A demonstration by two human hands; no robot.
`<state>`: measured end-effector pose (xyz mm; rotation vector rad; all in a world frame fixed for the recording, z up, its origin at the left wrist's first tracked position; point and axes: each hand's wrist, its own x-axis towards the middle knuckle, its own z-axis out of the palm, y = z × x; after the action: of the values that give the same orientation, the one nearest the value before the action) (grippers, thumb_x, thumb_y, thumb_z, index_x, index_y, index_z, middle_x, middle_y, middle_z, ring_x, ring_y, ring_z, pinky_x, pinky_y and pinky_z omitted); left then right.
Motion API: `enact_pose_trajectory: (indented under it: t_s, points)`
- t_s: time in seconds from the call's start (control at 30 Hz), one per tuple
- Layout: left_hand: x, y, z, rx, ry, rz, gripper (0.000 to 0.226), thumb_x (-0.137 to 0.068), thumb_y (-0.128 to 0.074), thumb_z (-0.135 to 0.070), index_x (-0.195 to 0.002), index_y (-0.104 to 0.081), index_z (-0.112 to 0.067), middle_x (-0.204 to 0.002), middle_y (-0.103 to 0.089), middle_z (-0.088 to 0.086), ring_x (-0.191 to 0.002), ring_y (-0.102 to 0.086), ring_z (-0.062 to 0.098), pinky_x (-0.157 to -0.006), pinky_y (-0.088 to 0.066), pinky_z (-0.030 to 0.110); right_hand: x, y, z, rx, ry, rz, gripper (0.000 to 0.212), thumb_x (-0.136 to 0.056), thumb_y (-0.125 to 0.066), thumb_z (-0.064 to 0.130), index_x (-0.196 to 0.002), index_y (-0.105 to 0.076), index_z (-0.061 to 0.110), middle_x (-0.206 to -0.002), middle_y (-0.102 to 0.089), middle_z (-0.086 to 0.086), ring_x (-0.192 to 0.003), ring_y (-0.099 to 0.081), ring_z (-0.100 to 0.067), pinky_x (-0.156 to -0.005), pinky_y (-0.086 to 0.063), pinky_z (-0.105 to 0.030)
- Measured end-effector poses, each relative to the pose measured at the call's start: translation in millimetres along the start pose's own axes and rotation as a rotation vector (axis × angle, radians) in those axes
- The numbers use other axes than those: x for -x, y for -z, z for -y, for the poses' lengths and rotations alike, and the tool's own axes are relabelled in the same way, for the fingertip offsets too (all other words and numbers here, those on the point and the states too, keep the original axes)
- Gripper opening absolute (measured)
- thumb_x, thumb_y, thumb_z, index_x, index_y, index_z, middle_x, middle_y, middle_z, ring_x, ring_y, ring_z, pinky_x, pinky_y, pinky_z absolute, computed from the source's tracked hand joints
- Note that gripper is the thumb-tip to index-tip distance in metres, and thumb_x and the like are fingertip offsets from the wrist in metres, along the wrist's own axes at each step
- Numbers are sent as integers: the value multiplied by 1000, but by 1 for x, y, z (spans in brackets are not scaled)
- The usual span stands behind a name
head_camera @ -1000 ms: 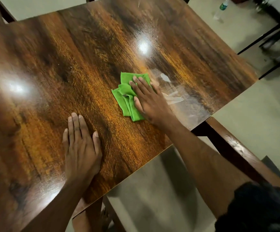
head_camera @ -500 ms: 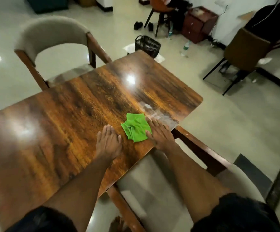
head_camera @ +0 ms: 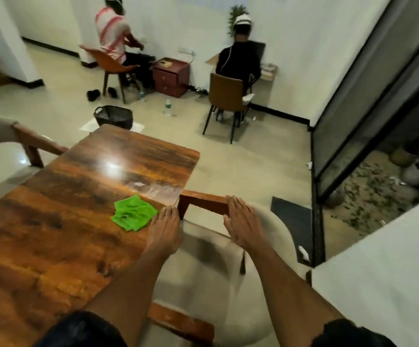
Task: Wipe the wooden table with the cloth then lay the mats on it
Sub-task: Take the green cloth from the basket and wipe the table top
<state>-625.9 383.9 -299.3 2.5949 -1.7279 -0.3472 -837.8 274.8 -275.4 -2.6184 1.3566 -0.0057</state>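
Both bare forearms extend forward from the bottom of the frame, each with a dark sleeve edge at the elbow. Left hand: palm down, fingers straight and held together, fingertips at the tabletop edge; holds nothing. Right hand: palm down, fingers straight and slightly spread, thumb out to the left, holds nothing; contact with any surface cannot be determined. The hands are apart, roughly level with each other.

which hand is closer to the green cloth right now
Left. The left hand lies flat at the table edge just right of the green cloth. The right hand is further right, on the chair's wooden arm.
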Motion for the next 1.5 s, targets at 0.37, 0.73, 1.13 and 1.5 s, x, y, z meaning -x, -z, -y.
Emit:
enact_pose_trajectory:
  t_s: [0.37,0.73,1.13,1.5]
  points:
    - [-6,11,-143,-44,-210,-82,60,-109,-40,-23,-164,-23,-4,-172,-29,14,-160,-26,28,-129,-22,45,79,26,-123,3,-184,-98,63,-115,-35,34,-170,-13,12,-177,-17,-9,-165,-15,-25,-131,-19,-41]
    - [49,-61,-249,28,-126,30,65,-111,-38,-26,-168,-12,-7,-177,-18,12,-164,-16,24,-133,-16,44,150,-15,-232,7,-157,59,64,-115,-33,35,-170,-9,12,-178,-14,-8,-166,-12,-24,-131,-19,-40]
    - [48,-80,-230,8,-24,86,65,-113,-37,-27,-168,-10,-5,-177,-14,14,-164,-14,27,-132,-14,42,125,-44,-212,-81,-83,94,65,-115,-34,39,-170,-11,15,-178,-16,-7,-165,-16,-25,-133,-18,-42]
    - [11,-94,-250,53,-32,95,64,-111,-39,-24,-167,-15,-6,-175,-20,14,-163,-19,28,-132,-16,44,99,-38,-251,-37,-103,124,64,-114,-35,35,-169,-14,9,-176,-19,-10,-166,-10,-24,-132,-21,-43]
